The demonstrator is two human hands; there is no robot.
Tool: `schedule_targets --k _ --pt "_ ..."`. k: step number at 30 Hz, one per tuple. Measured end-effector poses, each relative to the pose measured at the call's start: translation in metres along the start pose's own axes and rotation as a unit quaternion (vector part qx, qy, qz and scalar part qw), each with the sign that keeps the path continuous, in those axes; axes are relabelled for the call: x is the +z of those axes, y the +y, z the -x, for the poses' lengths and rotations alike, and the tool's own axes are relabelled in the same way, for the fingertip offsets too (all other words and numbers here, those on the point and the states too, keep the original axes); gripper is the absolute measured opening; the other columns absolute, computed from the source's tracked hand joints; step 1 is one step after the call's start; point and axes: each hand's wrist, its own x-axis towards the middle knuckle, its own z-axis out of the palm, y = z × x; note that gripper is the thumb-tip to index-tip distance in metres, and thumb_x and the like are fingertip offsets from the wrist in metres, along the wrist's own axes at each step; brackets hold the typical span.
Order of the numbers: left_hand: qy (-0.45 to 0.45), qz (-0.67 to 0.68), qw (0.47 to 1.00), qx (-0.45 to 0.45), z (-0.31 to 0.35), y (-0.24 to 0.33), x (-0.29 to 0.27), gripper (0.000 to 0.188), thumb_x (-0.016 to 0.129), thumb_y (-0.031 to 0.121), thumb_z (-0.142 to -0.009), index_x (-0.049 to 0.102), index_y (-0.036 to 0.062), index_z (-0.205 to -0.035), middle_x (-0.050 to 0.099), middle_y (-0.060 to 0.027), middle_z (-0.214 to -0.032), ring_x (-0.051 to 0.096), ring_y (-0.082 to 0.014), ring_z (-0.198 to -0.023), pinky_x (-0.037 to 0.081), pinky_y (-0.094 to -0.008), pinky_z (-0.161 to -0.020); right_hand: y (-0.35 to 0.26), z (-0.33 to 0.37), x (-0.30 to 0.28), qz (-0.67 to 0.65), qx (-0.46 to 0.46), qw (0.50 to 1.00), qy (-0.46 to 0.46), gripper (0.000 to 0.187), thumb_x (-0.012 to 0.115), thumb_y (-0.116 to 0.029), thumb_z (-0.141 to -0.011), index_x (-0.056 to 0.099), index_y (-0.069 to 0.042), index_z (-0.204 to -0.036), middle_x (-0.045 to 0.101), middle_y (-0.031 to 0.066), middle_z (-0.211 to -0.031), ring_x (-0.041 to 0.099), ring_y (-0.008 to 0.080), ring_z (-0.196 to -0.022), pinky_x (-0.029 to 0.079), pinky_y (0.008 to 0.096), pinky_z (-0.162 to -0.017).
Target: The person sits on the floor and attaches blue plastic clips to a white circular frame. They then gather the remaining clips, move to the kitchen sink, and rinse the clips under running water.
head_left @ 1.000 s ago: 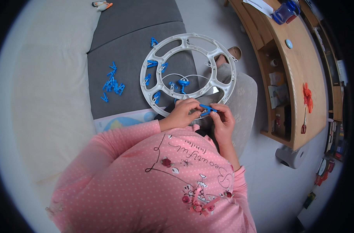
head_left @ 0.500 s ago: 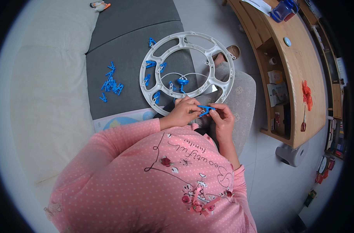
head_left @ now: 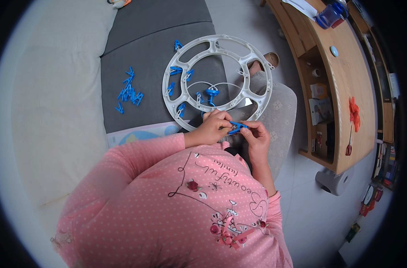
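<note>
A blue clothes peg (head_left: 238,128) is between my two hands, just in front of my body. My right hand (head_left: 257,136) pinches one end between thumb and fingers. My left hand (head_left: 213,128) is closed at the other end, fingertips pressed together; any small link there is too small to make out. Beyond my hands a round white drying hanger frame (head_left: 166,91) lies across my lap and the sofa, its near rim partly hidden by my left hand. Several blue pegs (head_left: 176,70) hang along its left side, and a blue hook (head_left: 211,92) sits in its middle.
A loose pile of blue pegs (head_left: 130,93) lies on the grey sofa seat (head_left: 145,49) to the left. On the right stands a wooden desk (head_left: 342,94) with a blue bottle (head_left: 331,15), scissors (head_left: 349,145) and a red-orange item (head_left: 354,114). A grey stool (head_left: 333,181) stands below it.
The whole view has shifted slightly, moving the scene a little. Both hands keep the peg in almost the same place and pose.
</note>
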Motion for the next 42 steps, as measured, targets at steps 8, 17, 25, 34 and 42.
schedule_targets --k 8,17,25,34,42 --pt "-0.041 0.018 0.999 -0.007 -0.002 0.001 -0.007 0.012 0.065 0.017 -0.086 0.071 0.0120 -0.095 0.058 0.0000 -0.109 0.048 -0.0202 -0.105 0.027 -0.0393 -0.097 -0.003 0.002 -0.001 -0.045 0.021 0.999 0.015 0.013 0.066 0.003 -0.086 0.064 0.001 -0.099 0.068 0.0067 -0.096 0.063 0.0105 -0.084 0.050 0.0232 -0.079" --pt "-0.037 0.030 0.999 0.019 -0.006 -0.007 -0.009 0.013 0.068 0.022 -0.083 0.074 0.0177 -0.094 0.059 0.0046 -0.107 0.045 -0.0198 -0.107 0.025 -0.0393 -0.095 -0.001 0.007 -0.006 -0.033 0.017 0.999 0.012 0.012 0.066 0.002 -0.086 0.062 0.001 -0.098 0.068 0.0086 -0.098 0.063 0.0120 -0.085 0.051 0.0255 -0.081" --pt "-0.192 -0.037 0.980 0.033 -0.035 0.017 -0.042 0.014 0.069 0.024 -0.083 0.072 0.0167 -0.095 0.056 0.0035 -0.108 0.043 -0.0207 -0.109 0.026 -0.0406 -0.095 0.003 0.007 -0.011 -0.106 0.028 0.994 -0.014 0.012 0.065 -0.002 -0.088 0.061 0.000 -0.100 0.067 0.0105 -0.103 0.063 0.0130 -0.087 0.051 0.0266 -0.082" --pt "-0.227 -0.020 0.968 0.101 -0.047 0.014 -0.041 0.016 0.069 0.024 -0.082 0.066 0.0128 -0.092 0.054 0.0002 -0.100 0.045 -0.0209 -0.106 0.027 -0.0398 -0.091 0.004 0.004 -0.012 -0.178 0.027 0.984 -0.008 0.012 0.061 0.000 -0.090 0.060 0.000 -0.103 0.066 0.0121 -0.107 0.062 0.0151 -0.095 0.048 0.0281 -0.087" --pt "-0.132 -0.014 0.989 0.059 -0.035 0.012 -0.023 0.015 0.073 0.024 -0.077 0.067 0.0123 -0.084 0.054 0.0005 -0.095 0.048 -0.0212 -0.103 0.028 -0.0399 -0.087 0.005 0.002 -0.014 -0.109 -0.015 0.994 -0.005 0.012 0.058 0.005 -0.089 0.058 -0.001 -0.099 0.064 0.0124 -0.108 0.059 0.0172 -0.100 0.045 0.0299 -0.092"
